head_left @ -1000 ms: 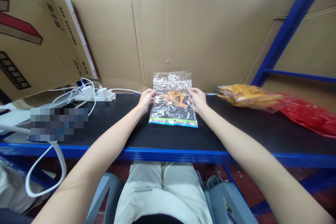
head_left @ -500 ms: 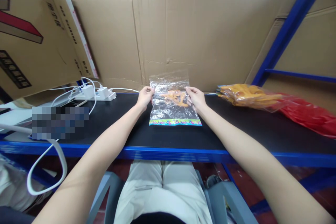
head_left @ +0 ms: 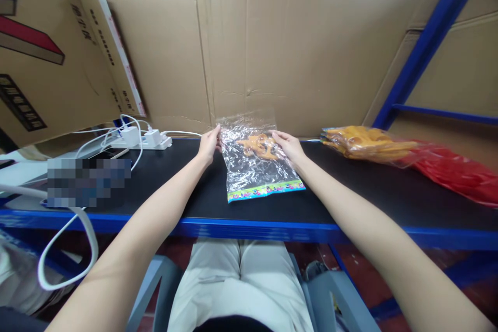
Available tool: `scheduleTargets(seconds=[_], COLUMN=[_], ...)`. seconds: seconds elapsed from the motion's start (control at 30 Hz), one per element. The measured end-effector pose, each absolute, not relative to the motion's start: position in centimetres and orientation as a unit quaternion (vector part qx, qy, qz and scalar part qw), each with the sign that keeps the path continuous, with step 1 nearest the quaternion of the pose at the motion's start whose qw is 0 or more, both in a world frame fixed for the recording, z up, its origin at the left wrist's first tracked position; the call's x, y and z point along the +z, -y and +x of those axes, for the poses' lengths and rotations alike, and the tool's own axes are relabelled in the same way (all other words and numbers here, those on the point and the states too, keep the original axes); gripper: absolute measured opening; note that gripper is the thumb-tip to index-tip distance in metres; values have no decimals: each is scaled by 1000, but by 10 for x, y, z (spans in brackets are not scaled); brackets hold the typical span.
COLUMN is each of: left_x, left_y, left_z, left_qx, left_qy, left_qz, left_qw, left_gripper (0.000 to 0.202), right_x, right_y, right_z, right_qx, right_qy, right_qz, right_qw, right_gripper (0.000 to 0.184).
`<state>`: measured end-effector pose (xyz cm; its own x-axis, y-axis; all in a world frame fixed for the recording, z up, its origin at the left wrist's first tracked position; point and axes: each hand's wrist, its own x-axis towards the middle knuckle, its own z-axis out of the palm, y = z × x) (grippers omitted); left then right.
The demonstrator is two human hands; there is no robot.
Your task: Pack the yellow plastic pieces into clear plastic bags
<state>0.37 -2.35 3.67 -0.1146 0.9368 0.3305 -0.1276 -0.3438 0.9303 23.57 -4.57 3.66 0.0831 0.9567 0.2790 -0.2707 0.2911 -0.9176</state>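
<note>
A clear plastic bag [head_left: 252,166] with a colourful printed strip along its near edge lies on the black shelf top [head_left: 187,192]. Orange plastic pieces [head_left: 259,146] sit inside it near the far end. My left hand [head_left: 208,144] pinches the bag's far left corner. My right hand [head_left: 286,146] grips the bag's right side beside the orange pieces. The bag's far end is lifted a little and skewed, its near edge slanting to the right.
A pile of orange pieces in clear wrap [head_left: 361,141] and a red plastic bag [head_left: 455,171] lie at the right. A white power strip with chargers [head_left: 142,139] and cables sits at the left. Cardboard sheets [head_left: 291,52] stand behind. A blue upright [head_left: 424,46] rises at the right.
Both hands have shifted left with the bag's far end. The bag has turned, so its printed near edge swung to the right and now slants.
</note>
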Motion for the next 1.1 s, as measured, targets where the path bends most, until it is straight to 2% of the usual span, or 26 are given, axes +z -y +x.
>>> scheduleTargets(seconds=[0.13,0.27,0.43,0.63,0.8,1.1], left_x=[39,36,30,29,30,23], left_y=[26,31,34,34,35,33], left_z=[5,8,11,14,15,28], left_qx=[587,441,332,345,403,485], left_qy=[-394,-395,-408,-413,-409,-412], left_qz=[546,609,656,658,646,612], left_qw=[450,528,542,527,503,471], left_gripper=[36,41,27,25,17,19], right_x=[35,36,41,42,40,33], right_y=[44,43,43,41,37,33], right_z=[237,243,250,254,258,253], right_qx=[477,448,427,428,426,420], right_qy=[474,465,433,425,432,446], right_qz=[-357,-361,-364,-353,-357,-352], right_qw=[648,673,706,715,710,707], right_gripper=[23,23,27,24,27,29])
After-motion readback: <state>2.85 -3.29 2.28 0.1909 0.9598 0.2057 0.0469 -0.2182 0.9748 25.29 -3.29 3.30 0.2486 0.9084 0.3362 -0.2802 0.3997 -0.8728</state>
